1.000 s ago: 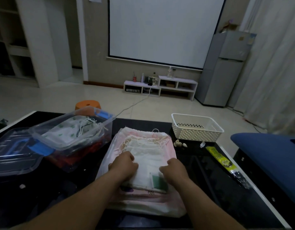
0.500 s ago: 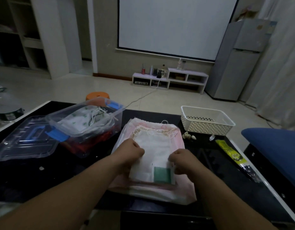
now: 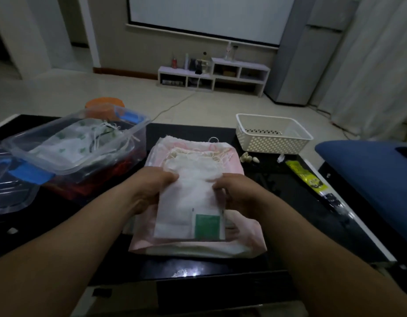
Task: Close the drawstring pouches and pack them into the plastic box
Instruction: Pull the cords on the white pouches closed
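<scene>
A white drawstring pouch (image 3: 186,202) with a green label at its lower right lies on top of a stack of pale pink and cream pouches (image 3: 198,245) on the black table. My left hand (image 3: 152,188) grips the white pouch's left edge. On the other side my right hand (image 3: 234,193) grips its right edge, near the gathered top. The clear plastic box (image 3: 21,145) with blue latches stands to the left, holding white pouches with a green print and something red below.
The box's clear lid (image 3: 8,193) lies at the far left. A white perforated basket (image 3: 272,133) stands at the back right, with small pale bits and a yellow-green packet (image 3: 305,175) near it. A blue cushion (image 3: 369,170) borders the table's right edge.
Both hands have drawn the white pouch toward me and lifted its upper part off the stack. The view has tilted down and moved closer.
</scene>
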